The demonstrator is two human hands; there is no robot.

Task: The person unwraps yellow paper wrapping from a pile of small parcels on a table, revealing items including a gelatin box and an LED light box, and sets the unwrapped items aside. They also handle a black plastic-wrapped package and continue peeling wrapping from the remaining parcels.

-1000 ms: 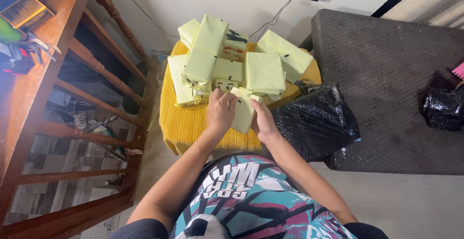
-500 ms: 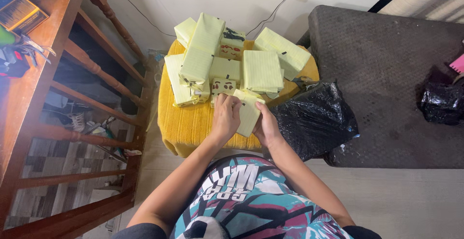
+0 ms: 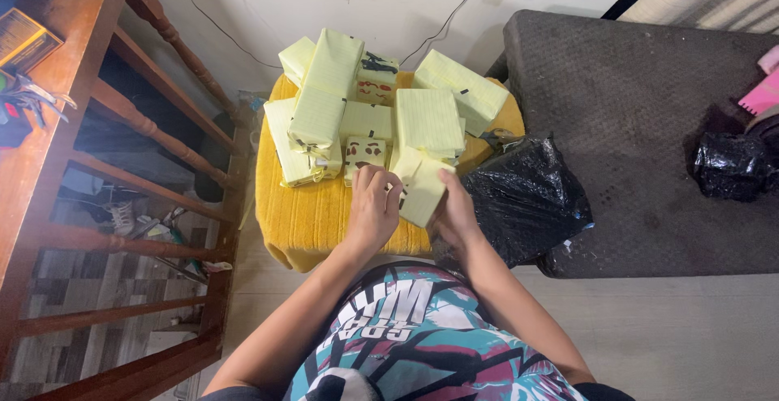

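Here, yellow-wrapped packet (image 3: pixel 422 186) held between both hands, above stool (image 3: pixel 324 222)

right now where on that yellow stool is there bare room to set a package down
Bare cloth runs along the front edge of the yellow stool, left of the left hand. The back and middle are crowded with wrapped packages. The right hand and black bag block the right side.
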